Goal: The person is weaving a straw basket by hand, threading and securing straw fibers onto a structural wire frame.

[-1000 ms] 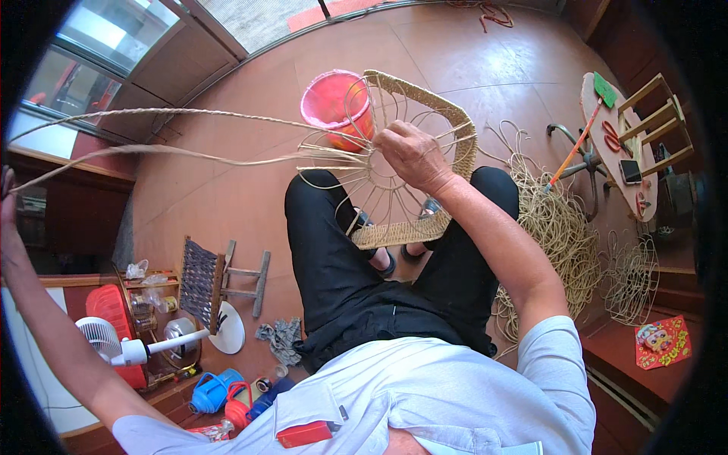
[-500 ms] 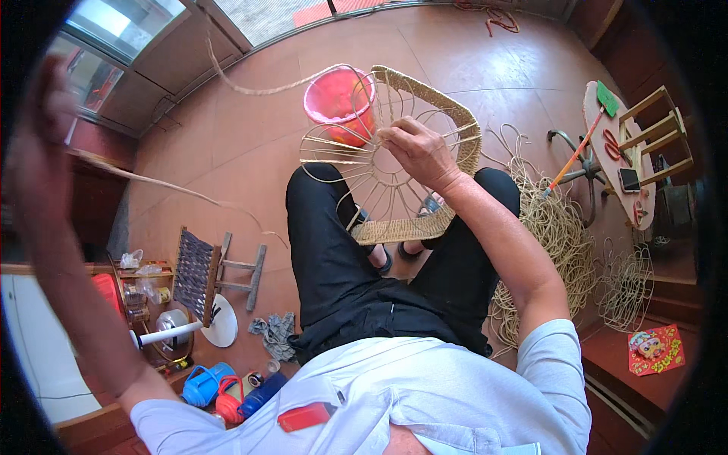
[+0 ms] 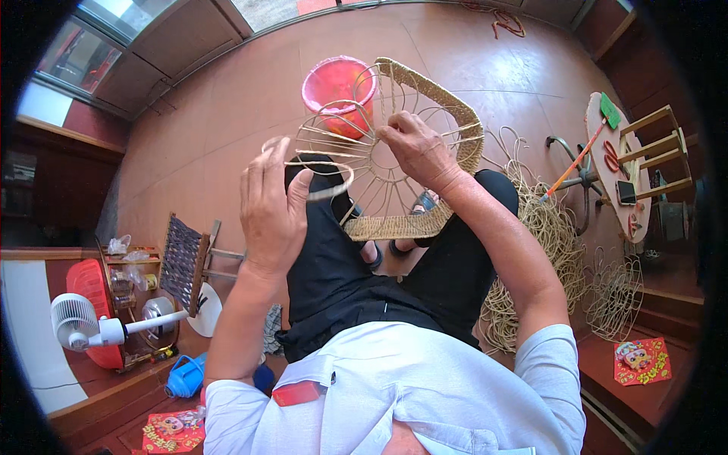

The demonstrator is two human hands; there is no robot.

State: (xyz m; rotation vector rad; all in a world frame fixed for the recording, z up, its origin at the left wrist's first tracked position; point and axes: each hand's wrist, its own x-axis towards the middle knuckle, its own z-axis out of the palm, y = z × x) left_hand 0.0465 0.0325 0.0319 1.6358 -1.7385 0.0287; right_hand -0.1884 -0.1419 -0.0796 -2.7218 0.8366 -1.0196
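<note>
Above my knees is a shallow many-sided wire frame [image 3: 394, 178] with looped spokes round a central ring. Pale twisted cord is woven along its right and near sides; its left side shows bare wires and loops. My right hand [image 3: 418, 150] pinches the frame near the top of the central ring, its fingertips partly hiding what lies between them. Left of the frame, my left hand [image 3: 271, 208] is raised, thumb apart from its long fingers. A cord [image 3: 350, 180] curves in a loop from these fingers towards the frame, and seems held loosely there.
Just beyond the frame stands a pink bucket [image 3: 337, 83]. Right of my knee lies a big heap of pale cord [image 3: 542, 265]. A low table [image 3: 599, 152] with red scissors and a phone is further right. A woven-seat stool [image 3: 182, 265] and a white fan [image 3: 80, 322] are at left.
My left hand has come down and inward from the far left, bringing the cord close to the frame. My right hand keeps its grip on the frame.
</note>
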